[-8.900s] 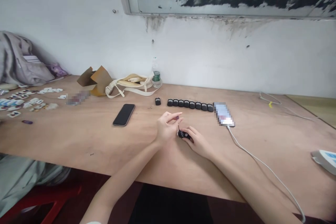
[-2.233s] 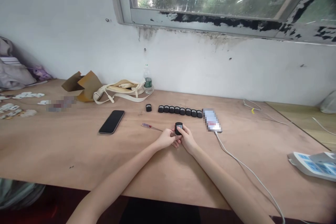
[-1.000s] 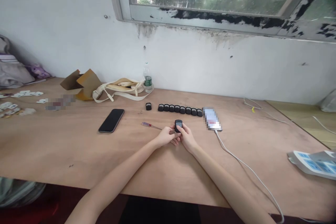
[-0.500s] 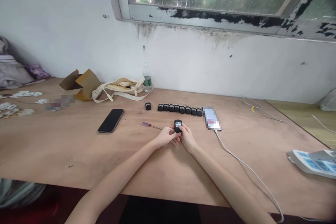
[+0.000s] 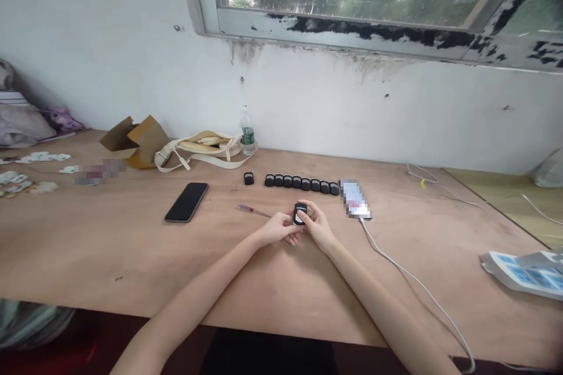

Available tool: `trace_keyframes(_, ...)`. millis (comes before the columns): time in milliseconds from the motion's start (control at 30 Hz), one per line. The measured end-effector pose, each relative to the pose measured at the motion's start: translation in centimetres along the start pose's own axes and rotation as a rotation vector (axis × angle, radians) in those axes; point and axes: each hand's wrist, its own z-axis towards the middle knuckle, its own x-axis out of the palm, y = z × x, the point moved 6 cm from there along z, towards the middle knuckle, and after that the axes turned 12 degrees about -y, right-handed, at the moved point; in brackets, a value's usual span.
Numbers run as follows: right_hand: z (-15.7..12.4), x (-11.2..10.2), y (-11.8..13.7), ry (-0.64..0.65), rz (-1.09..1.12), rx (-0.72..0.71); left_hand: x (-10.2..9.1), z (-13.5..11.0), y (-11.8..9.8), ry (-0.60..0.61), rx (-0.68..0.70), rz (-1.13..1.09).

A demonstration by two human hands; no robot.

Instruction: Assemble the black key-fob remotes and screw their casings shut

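- Black plastic fob with a pale face panel is resting between the two hands, over the table's near half, on the near side of a line of similar fobs.
- Left hand is pinching the lower left of this fob, thumb near its bottom edge; the other fingers are curling in loosely below.
- Right hand is gripping the same fob from the right, nearly closed, thumb lying across the front, a finger reaching round the upper edge. Fingertips behind it are staying out of sight.
- Screwdriver is lying just left of the left hand, its handle pointing away and its shaft running toward the wrist; the tip is hiding there.
- Row of eight black fobs is standing in close order beyond the hands; a single fob is sitting apart, to the left.
- Dark phone is lying left of the screwdriver.
- Second phone, its screen blurred, is lying just beside the row's right end, with a white cable trailing toward the near edge.
- Water bottle and cream bag are standing side by side near the wall.
- Wooden table is carrying all these.
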Motion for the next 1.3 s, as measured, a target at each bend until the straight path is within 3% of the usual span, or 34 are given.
trace_keyframes(200, 0.1, -0.5, -0.5, -0.104, -0.01, -0.006, 0.2, -0.2, -0.1, -0.001, 0.029, -0.022)
trace_keyframes(467, 0.0, 0.0, -1.0, -0.071, 0.066, 0.029, -1.4, 0.6, -0.5, -0.311, 0.181, -0.233)
trace_keyframes(567, 0.2, 0.0, -1.5, -0.071, 0.174, 0.082, -4.5, 1.3, -1.4, -0.528, 0.301, -0.223)
trace_keyframes(667, 0.4, -0.3, -1.9, -0.101, 0.185, 0.128, -9.5, 1.3, -2.7, -0.821, 0.389, -0.14)
trace_keyframes(800, 0.3, -0.2, -1.8, -0.094, 0.153, 0.132, -15.4, 0.5, -5.6, -1.025, 0.551, 0.147)
trace_keyframes(867, 0.2, -0.1, -1.7, -0.084, 0.118, 0.124, -16.9, 0.8, -6.6, -0.961, 0.572, 0.228)
trace_keyframes(1000, 0.1, 0.2, -1.5, -0.065, 0.04, 0.083, -17.9, 2.8, -7.4, -0.723, 0.466, 0.302)
trace_keyframes(1167, -0.1, 0.5, -1.3, -0.034, -0.029, 0.059, -18.3, 5.3, -9.0, -0.709, 0.507, 0.537)
trace_keyframes(1300, -0.1, 0.6, -1.4, -0.014, -0.061, 0.048, -18.1, 7.7, -8.7, -0.637, 0.484, 0.655)
